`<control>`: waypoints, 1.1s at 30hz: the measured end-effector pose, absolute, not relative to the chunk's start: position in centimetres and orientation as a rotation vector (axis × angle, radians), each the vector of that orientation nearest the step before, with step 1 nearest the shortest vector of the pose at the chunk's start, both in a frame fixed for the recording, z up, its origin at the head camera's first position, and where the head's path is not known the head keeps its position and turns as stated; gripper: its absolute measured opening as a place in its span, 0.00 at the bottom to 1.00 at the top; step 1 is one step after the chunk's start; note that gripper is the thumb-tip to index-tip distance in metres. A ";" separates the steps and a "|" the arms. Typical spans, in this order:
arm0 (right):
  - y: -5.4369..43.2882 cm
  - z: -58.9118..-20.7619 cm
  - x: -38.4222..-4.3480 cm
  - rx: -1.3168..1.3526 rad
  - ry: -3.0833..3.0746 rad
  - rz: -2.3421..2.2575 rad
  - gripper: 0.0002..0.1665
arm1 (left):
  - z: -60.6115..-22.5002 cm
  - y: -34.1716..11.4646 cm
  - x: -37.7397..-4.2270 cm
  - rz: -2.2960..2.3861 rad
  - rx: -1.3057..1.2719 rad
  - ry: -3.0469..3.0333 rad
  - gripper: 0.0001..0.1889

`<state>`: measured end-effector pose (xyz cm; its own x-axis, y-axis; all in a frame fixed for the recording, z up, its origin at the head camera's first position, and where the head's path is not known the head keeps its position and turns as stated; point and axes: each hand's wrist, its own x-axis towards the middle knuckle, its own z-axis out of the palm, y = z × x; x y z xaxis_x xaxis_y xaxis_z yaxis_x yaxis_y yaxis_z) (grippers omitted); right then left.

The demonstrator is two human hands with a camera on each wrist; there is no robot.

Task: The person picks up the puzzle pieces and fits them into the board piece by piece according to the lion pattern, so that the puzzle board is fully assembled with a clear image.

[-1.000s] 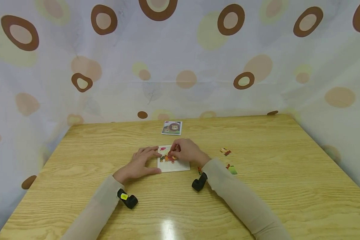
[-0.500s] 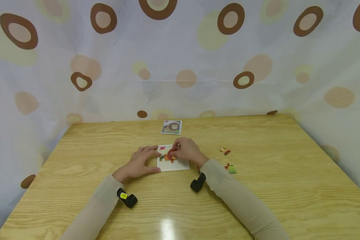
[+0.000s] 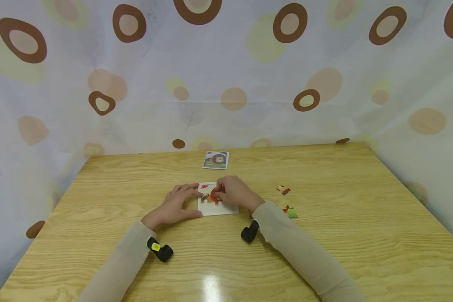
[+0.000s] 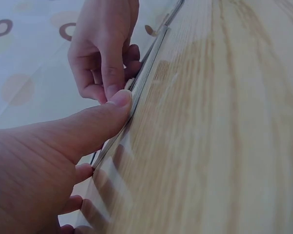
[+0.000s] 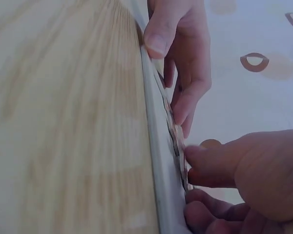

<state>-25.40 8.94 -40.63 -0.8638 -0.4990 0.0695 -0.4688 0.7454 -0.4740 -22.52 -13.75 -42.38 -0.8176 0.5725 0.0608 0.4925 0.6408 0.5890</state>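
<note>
A white puzzle board [image 3: 219, 211] lies on the wooden table, partly filled with coloured pieces. My left hand [image 3: 175, 206] rests along the board's left side, fingers spread, thumb at the near corner. In the left wrist view, that thumb [image 4: 105, 117] touches the edge of the board. Over the board's right part, my right hand [image 3: 237, 193] pinches a reddish-brown puzzle piece [image 3: 214, 195] between thumb and fingers, close against the pieces in the board. The right wrist view shows the right thumb and fingers [image 5: 212, 165] at the pieces; the hand hides part of the board.
A card with a lion picture [image 3: 216, 160] lies behind the board. To the right are loose puzzle pieces [image 3: 283, 190], with a green piece [image 3: 292, 212] nearer me. Another piece is partly hidden by the right wrist. A patterned curtain [image 3: 234, 121] hangs behind the table.
The right hand has shifted slightly over the board, its fingers still pinching the reddish piece. My left hand has stayed in place.
</note>
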 end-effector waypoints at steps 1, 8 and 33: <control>8.8 -40.6 -25.3 -0.793 2.874 -0.757 0.09 | -42.4 -13.8 -22.5 0.913 0.894 2.729 0.27; 8.3 -40.3 -24.7 -0.698 2.907 -0.719 0.12 | -42.6 -13.8 -22.5 0.891 0.888 2.724 0.27; 11.7 -40.3 -23.6 -0.763 2.827 -1.072 0.18 | -42.5 -13.8 -22.5 0.882 0.884 2.732 0.27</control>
<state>-23.60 11.74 -40.31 -0.8799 -0.4519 0.1471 -0.4357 0.6436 -0.6292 -22.47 -13.81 -42.48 -0.8182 0.5730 0.0472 0.4925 0.6560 0.5719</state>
